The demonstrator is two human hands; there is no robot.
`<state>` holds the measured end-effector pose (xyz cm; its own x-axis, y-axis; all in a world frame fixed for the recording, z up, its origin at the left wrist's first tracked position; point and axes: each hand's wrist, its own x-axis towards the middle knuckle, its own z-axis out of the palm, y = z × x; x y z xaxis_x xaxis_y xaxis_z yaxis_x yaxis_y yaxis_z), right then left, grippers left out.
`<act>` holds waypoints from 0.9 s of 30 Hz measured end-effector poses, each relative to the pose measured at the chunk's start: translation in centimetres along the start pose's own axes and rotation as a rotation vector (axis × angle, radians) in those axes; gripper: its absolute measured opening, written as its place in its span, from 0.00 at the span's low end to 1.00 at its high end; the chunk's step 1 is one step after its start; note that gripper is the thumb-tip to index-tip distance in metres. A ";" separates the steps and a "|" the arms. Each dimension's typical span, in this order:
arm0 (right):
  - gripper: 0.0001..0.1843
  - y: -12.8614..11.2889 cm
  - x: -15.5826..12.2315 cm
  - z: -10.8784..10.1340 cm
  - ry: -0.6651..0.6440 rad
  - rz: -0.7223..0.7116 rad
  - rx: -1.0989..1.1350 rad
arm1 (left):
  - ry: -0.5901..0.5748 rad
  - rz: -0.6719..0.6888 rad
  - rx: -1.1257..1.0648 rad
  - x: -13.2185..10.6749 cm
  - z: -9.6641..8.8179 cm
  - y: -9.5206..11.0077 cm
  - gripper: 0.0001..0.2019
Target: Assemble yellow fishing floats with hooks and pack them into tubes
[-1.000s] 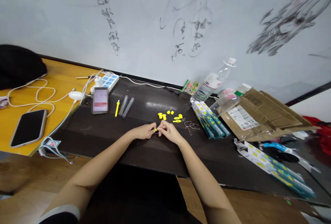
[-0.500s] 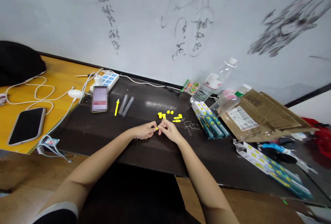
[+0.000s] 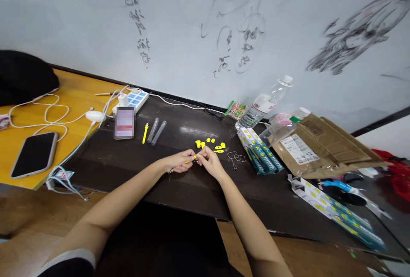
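Observation:
My left hand (image 3: 180, 161) is closed around a small yellow plastic piece (image 3: 195, 157), part of which shows at the fingertips. Against the same piece, the thumb and fingers of my right hand (image 3: 208, 160) are pinched together. Its exact kind is too small to make out. Just beyond my hands lie several loose yellow plastic parts (image 3: 219, 151). A thin pale string (image 3: 236, 158) lies loosely coiled to the right of my right hand. Farther left are a yellow stick-like piece (image 3: 145, 133) and two clear tubes (image 3: 158, 133).
Teal-and-white boxes (image 3: 259, 151) and a tilted clear bottle (image 3: 264, 105) stand at the right, beside a brown cardboard package (image 3: 315, 144). Another long box (image 3: 339, 213) lies nearer. At the left are a power strip (image 3: 137, 99), cables and a phone (image 3: 34, 154).
Both hands stay together over the table's front part. The left fingers have shifted slightly, and more yellow now shows beneath them. The camera view has tilted a little.

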<state>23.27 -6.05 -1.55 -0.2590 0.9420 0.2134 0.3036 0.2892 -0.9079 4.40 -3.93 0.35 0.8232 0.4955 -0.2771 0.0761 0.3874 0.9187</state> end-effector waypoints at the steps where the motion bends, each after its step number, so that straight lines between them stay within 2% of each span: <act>1: 0.15 -0.1 0.0 0.0 0.008 -0.008 -0.008 | -0.018 -0.001 -0.024 0.0 -0.1 0.0 0.12; 5: 0.15 -0.1 -0.2 -0.1 0.034 -0.033 -0.098 | -0.022 0.009 -0.038 0.0 0.1 -0.1 0.12; 8: 0.16 0.3 -0.1 -0.1 0.017 -0.019 -0.125 | 0.082 0.049 0.081 0.3 0.6 -0.2 0.11; 11: 0.15 0.5 0.1 -0.2 0.036 -0.005 -0.057 | 0.165 0.090 0.183 0.5 0.9 0.0 0.13; 15: 0.16 0.6 0.4 -0.4 0.118 -0.040 0.019 | 0.215 0.118 0.152 0.3 0.9 0.5 0.21; 19: 0.17 0.6 0.5 -0.5 0.123 -0.042 0.082 | 0.211 0.151 0.078 -0.2 0.9 0.8 0.24; 27: 0.19 0.3 0.6 0.8 -0.037 0.011 0.252 | 0.131 0.146 0.053 -0.2 0.8 0.5 0.29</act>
<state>22.49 -5.52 -1.98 -0.2916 0.9367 0.1937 0.0694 0.2227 -0.9724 4.73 -4.39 1.10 0.7479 0.6413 -0.1713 -0.0060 0.2646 0.9643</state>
